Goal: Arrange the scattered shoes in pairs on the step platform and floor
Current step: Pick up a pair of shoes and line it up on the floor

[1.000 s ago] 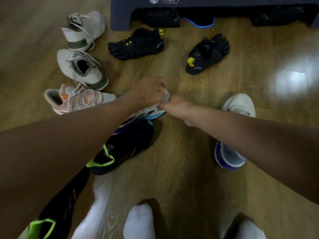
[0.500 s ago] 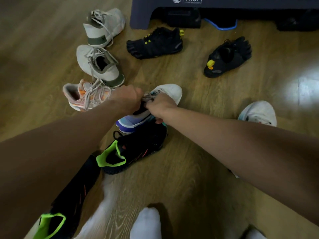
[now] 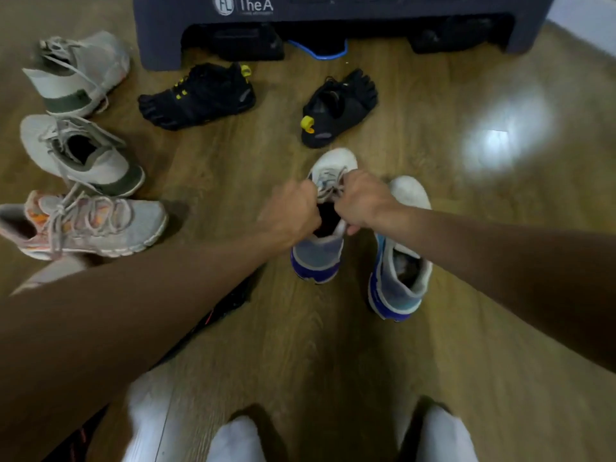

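Note:
Both hands hold one white-and-blue running shoe [image 3: 318, 253] at its opening: my left hand [image 3: 290, 216] grips the left side of the collar and my right hand [image 3: 361, 203] pinches the laces and tongue. Its toe points toward the step platform [image 3: 333, 8]. The matching white-and-blue shoe [image 3: 401, 278] stands just to its right, parallel. Two black toe shoes [image 3: 200, 96] [image 3: 338, 108] lie apart in front of the platform. Two white-and-green sneakers [image 3: 78, 73] [image 3: 83, 155] and a grey-and-orange sneaker [image 3: 86, 223] lie at the left.
A black shoe with red marks [image 3: 221, 310] is mostly hidden under my left forearm. Dark items and a blue loop [image 3: 318, 53] sit under the platform. My white-socked feet [image 3: 233, 438] are at the bottom. Bare wooden floor [image 3: 483, 161] lies to the right.
The white-and-blue shoe has been carried from the left, above the black shoe, to the right and turned toe-forward beside its mate. Both hands moved with it.

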Available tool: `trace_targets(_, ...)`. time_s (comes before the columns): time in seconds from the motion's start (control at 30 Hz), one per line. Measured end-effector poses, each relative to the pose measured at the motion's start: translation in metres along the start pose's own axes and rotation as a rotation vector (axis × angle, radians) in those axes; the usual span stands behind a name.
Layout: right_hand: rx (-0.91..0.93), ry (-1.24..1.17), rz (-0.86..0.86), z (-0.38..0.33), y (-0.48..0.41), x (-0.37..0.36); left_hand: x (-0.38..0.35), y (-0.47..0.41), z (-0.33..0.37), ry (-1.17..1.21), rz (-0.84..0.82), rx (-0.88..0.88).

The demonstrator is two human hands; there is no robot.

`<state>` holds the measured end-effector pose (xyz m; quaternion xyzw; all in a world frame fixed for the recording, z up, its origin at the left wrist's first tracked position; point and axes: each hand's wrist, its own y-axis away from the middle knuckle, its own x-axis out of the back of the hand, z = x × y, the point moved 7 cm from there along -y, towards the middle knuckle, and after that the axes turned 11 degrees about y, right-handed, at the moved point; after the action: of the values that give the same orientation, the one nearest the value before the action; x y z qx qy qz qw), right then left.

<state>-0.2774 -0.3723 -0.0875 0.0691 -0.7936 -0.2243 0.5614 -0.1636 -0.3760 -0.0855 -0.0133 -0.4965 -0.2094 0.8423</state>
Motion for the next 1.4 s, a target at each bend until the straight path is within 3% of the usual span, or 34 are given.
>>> trace_targets(0.23,0.081,0.14,-0.013,0.042,0.018,-0.029,-0.054,-0.001,0.01,0.213,-0.104,0.198)
trace_targets(0.4,0.163,0.165,0.135,0.044,0.031,-0.012,-0.07,-0.012,0.017,0.117,-0.234,0.265)
trace_targets(0.53,0.133,0.27,0.225,0.08,0.04,0.006,-0.068,-0.008,0.017,0.049,-0.223,0.269)
trace_targets(0.63,-0.146,0.048,0.098,0.129,0.041,0.003,-0.069,-0.008,0.016,0.044,-0.204,0.27)
trace_targets(0.7,-0.323,-0.259,-0.153,0.152,0.053,-0.025,-0.069,-0.008,0.016,0.064,-0.198,0.287)
trace_targets(0.77,-0.389,-0.383,-0.307,0.159,0.066,-0.052,-0.068,-0.007,0.014,0.108,-0.183,0.311)
trace_targets(0.93,-0.407,-0.33,-0.146,0.157,0.059,-0.058,-0.072,0.0,0.02,0.104,-0.138,0.252)
trace_targets(1.1,-0.4,-0.282,-0.098,0.154,0.067,-0.048,-0.057,0.007,0.046,0.015,-0.122,0.188)
trace_targets(1.4,-0.429,-0.112,0.018,0.179,0.202,0.087,0.027,0.092,0.176,0.12,-0.154,0.12)
